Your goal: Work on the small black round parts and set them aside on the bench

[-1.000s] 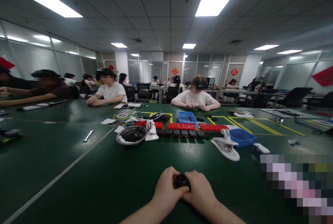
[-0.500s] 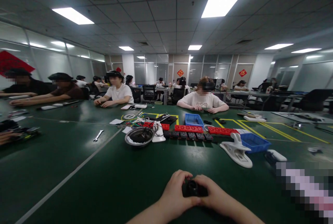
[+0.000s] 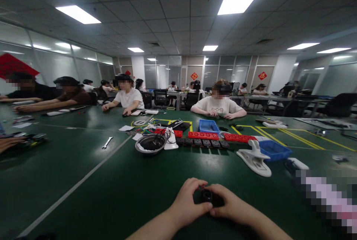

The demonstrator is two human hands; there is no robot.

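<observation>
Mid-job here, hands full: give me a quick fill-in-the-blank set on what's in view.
The left hand and right hand hold a small object coloured ____.
In the picture, the wrench lies ____ of the metal bowl.
The tabletop is coloured ____.
The tray beside the white clip is coloured ____.

Missing words: black; left; green; blue.

A green table (image 3: 117, 199) carries tools, trays and electrical parts.
A wrench (image 3: 107, 143) lies apart on its left side; across the middle stand a metal bowl (image 3: 150, 153) of dark items, a white stand (image 3: 171, 140) just beside it, red strips (image 3: 203, 136) in a row above black square modules (image 3: 206, 143), two blue trays (image 3: 275, 151), and a white clamp (image 3: 255, 161) near the right-hand tray, with yellow tape (image 3: 245, 125) behind.
</observation>
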